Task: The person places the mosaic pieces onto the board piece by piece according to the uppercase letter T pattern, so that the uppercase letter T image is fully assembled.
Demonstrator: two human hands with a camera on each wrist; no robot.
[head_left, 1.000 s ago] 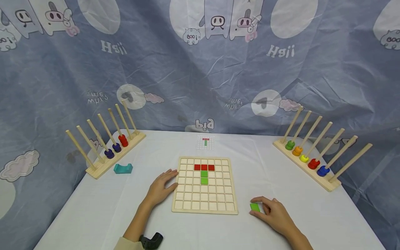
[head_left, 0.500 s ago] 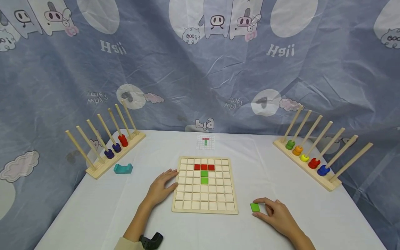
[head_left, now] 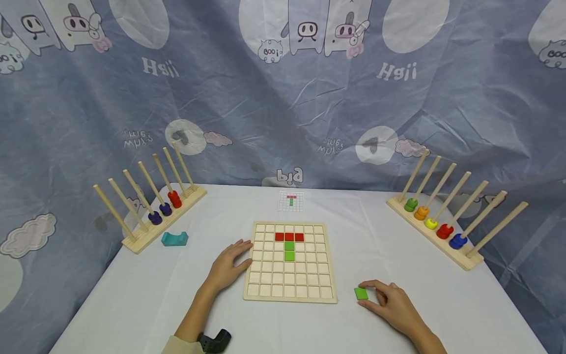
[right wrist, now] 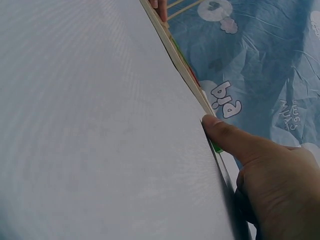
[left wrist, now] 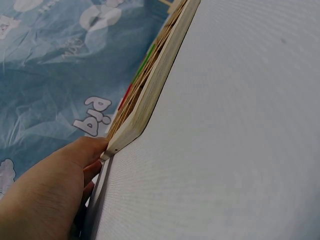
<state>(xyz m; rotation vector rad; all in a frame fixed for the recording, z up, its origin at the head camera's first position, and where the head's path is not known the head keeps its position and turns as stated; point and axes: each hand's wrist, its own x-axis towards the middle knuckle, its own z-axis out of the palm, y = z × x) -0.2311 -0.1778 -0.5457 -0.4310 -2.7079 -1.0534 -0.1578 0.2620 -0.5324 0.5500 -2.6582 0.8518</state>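
Observation:
My left hand [head_left: 226, 269] rests at the left edge of a square wooden grid board [head_left: 289, 300]; its fingertips and thumb touch the rim. In the left wrist view the thumb meets the board [left wrist: 150, 95] near a corner. Red square tiles [head_left: 289, 237] form a short row on the board, and two green tiles [head_left: 289, 250] run down from its middle. To the right of the board, my right hand [head_left: 393, 304] holds a loose green square tile [head_left: 361, 293] between thumb and index finger, low at the white table. The right wrist view shows only a sliver of it under the thumb.
Behind the board lies a printed card [head_left: 291, 202] with a T of red and green squares. Peg racks stand at the left [head_left: 146, 231] and right [head_left: 435, 236], with coloured rings on some pegs. A teal curved block [head_left: 174, 239] sits by the left rack.
My right hand has shifted slightly right, its fingertips drawn back along the green tile, which stays almost where it was. The left hand and the board have not moved.

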